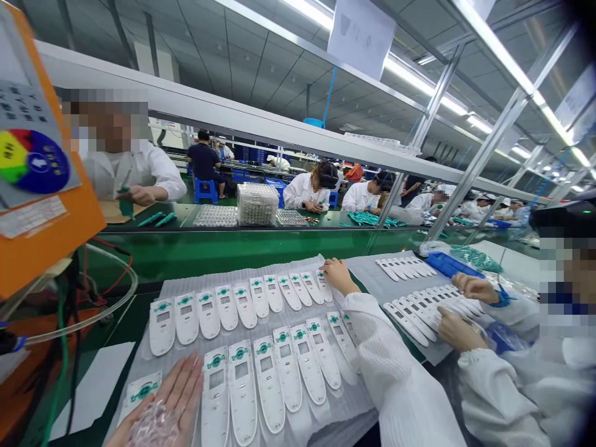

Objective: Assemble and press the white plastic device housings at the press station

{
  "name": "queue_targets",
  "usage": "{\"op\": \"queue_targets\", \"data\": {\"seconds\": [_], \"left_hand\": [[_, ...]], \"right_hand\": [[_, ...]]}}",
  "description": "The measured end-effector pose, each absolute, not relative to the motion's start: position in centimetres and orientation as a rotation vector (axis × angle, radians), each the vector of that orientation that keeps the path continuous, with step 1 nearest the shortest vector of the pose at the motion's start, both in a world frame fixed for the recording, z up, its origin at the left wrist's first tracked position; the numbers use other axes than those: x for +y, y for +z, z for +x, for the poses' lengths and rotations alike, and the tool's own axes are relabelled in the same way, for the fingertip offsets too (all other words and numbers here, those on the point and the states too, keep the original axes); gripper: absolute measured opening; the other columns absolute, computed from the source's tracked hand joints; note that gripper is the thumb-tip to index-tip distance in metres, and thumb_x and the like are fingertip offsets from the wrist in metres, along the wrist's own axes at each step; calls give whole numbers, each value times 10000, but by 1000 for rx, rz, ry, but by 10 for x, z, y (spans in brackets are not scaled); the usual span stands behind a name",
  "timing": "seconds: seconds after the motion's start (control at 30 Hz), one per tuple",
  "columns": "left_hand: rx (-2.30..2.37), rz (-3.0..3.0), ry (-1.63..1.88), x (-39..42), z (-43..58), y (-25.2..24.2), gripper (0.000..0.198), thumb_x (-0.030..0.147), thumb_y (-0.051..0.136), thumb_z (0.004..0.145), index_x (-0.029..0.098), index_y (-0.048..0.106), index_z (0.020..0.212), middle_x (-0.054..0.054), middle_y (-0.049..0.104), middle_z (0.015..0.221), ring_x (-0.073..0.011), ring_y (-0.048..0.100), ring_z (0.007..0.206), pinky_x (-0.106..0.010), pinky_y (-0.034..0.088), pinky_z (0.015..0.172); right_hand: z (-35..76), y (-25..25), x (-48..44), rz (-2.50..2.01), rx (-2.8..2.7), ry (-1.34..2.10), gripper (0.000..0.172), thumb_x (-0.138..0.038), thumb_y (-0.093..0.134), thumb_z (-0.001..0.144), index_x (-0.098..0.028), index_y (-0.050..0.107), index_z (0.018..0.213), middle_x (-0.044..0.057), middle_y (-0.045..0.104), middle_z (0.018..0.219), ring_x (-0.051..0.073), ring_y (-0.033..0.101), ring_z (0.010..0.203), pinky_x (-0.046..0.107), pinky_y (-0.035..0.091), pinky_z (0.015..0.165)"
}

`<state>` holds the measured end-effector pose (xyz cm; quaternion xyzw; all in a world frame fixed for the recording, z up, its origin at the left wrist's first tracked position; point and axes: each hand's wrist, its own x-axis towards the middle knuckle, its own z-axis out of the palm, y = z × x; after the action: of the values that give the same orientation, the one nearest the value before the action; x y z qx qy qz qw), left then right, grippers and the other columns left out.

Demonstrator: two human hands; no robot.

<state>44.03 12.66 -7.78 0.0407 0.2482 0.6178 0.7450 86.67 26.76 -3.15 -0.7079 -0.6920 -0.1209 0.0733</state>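
Note:
My left hand (174,397) is palm up at the lower left, fingers stretched out, holding a heap of small clear plastic pieces (153,425). Beside its fingertips lies a white plastic housing (216,403) with a square window and a green part at its top end. My right hand (338,276) reaches to the right end of the back row, its bent fingers at the top of another white housing (325,287). What those fingers pinch, if anything, is too small to see. My right sleeve partly covers a housing in the front row (349,326).
Two rows of housings lie on white foam sheeting (181,285). At right, a co-worker's hands (460,329) are over more housings (407,323), near a blue tray (454,264). An orange machine (51,248) with hoses stands left. A green ledge (242,248) runs behind.

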Motion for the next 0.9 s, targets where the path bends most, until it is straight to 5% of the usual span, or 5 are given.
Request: {"op": "queue_targets", "data": {"seconds": [0.13, 0.3, 0.43, 0.63, 0.9], "left_hand": [[652, -54, 1350, 109, 463, -29, 511, 187, 317, 936, 70, 414, 1424, -211, 674, 1202, -263, 671, 1077, -360, 626, 790], [626, -134, 1328, 101, 477, -3, 498, 204, 289, 963, 55, 414, 1421, -199, 695, 1165, -255, 683, 1055, -350, 616, 801], [534, -130, 1260, 93, 471, -9, 497, 224, 262, 986, 87, 375, 1451, -174, 697, 1176, -224, 698, 1019, -288, 600, 746], [459, -128, 1248, 85, 458, -19, 501, 192, 269, 992, 70, 299, 1478, -203, 668, 1213, -191, 695, 1026, -204, 568, 659], [513, -39, 1220, 86, 449, -35, 514, 215, 270, 975, 126, 320, 1479, -209, 630, 1270, -227, 683, 1052, -273, 607, 711]], "right_hand": [[809, -7, 251, -1825, -2108, -300, 215, -203, 527, 917, -179, 691, 1054, 89, 665, 1048, 214, 592, 980, 380, 428, 864], [698, 14, 181, -1232, -2371, -56, 160, -331, 565, 933, -294, 704, 1006, -6, 691, 977, 143, 596, 914, 315, 387, 882], [633, 7, 126, -781, -2461, 59, 120, -312, 584, 932, -269, 693, 957, -22, 684, 881, 143, 540, 850, 338, 334, 827], [603, -16, 111, -863, -2475, -12, 142, -319, 560, 948, -258, 681, 987, -19, 681, 912, 149, 491, 858, 337, 326, 773], [607, -9, 113, -933, -2441, 7, 105, -365, 610, 907, -288, 678, 885, -45, 707, 880, 152, 555, 869, 342, 367, 829]]}}
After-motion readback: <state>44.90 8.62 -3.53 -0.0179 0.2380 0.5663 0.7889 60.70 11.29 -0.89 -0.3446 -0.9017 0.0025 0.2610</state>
